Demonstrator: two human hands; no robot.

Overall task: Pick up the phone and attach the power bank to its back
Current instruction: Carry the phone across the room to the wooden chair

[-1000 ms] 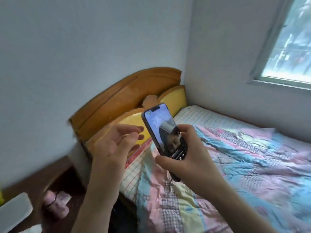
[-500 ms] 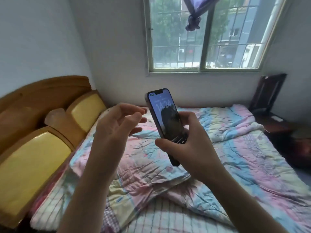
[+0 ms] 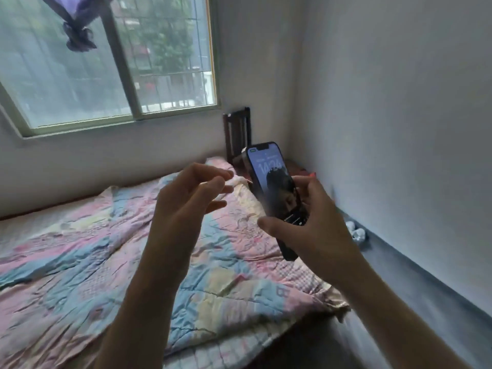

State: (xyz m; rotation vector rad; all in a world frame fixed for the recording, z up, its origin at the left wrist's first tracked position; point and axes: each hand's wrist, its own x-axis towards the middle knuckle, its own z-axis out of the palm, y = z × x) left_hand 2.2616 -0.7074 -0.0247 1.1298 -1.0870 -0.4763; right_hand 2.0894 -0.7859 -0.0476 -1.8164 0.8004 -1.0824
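Observation:
My right hand point(image 3: 316, 230) grips a dark phone point(image 3: 271, 182) by its lower half, holding it upright above the bed. The lit screen faces me and shows a lock screen with the time. The phone's back is turned away and hidden, so I cannot tell whether a power bank sits on it. No power bank shows elsewhere. My left hand point(image 3: 189, 201) hovers just left of the phone, fingers loosely curved, holding nothing and not touching it.
Under both hands lies a bed with a crumpled pastel patchwork quilt point(image 3: 111, 251). A dark wooden chair point(image 3: 237, 134) stands in the far corner. A barred window point(image 3: 111, 62) fills the upper left. White crumpled items point(image 3: 355, 231) lie on the grey floor by the right wall.
My view has swung right, from the headboard past the window to the room's corner. Both hands keep the same pose, the right one still holding the phone.

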